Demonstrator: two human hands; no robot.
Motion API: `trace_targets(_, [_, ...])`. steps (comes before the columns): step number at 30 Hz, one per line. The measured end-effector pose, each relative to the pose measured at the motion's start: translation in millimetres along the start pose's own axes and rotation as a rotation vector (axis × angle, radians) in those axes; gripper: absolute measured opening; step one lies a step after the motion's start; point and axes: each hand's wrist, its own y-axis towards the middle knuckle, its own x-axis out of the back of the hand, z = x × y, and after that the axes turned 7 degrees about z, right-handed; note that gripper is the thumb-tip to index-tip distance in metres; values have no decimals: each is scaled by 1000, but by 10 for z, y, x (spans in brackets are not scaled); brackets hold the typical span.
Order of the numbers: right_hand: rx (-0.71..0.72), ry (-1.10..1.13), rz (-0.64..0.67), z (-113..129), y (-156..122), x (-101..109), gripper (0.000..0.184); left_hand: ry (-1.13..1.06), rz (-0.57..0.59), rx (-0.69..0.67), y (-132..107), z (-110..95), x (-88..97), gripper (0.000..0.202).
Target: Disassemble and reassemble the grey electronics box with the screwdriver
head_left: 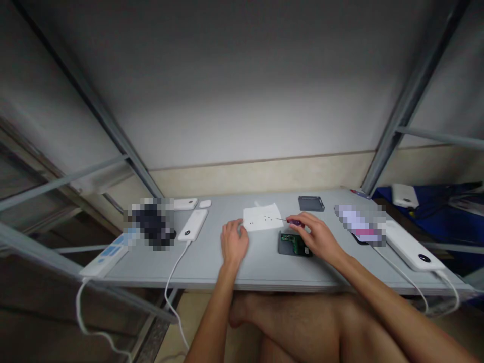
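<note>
My right hand [315, 234] is closed round a small screwdriver with a purple handle [294, 221], its thin tip pointing left over a white sheet [262, 217] that carries a few tiny dark screws. Below the hand lies an opened dark case with a green circuit board [292, 243] in it. My left hand [233, 241] rests on the grey table [212, 264] with fingers loosely curled, touching the left edge of the white sheet and holding nothing I can see.
A dark grey cover [310, 203] lies behind the sheet. White power banks [193, 225] [410, 246] with cables sit left and right, with a white power strip [106, 256] at the far left. Metal shelf posts rise at both sides, and blue fabric [434, 212] lies to the right.
</note>
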Motion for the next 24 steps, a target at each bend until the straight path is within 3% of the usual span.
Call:
trace_targets(4, [-79, 122, 58, 17, 145, -224, 27, 221, 137, -55, -40, 119, 26, 43])
trace_targets(12, [-189, 49, 72, 44, 464, -703, 30, 261, 148, -3, -52, 68, -48, 45])
trace_targets(16, [-227, 6, 102, 2, 486, -782, 31, 217, 110, -5, -50, 98, -72, 43])
trace_targets(24, [-165, 64, 122, -69, 443, -811, 33, 167, 70, 0, -51, 110, -99, 41])
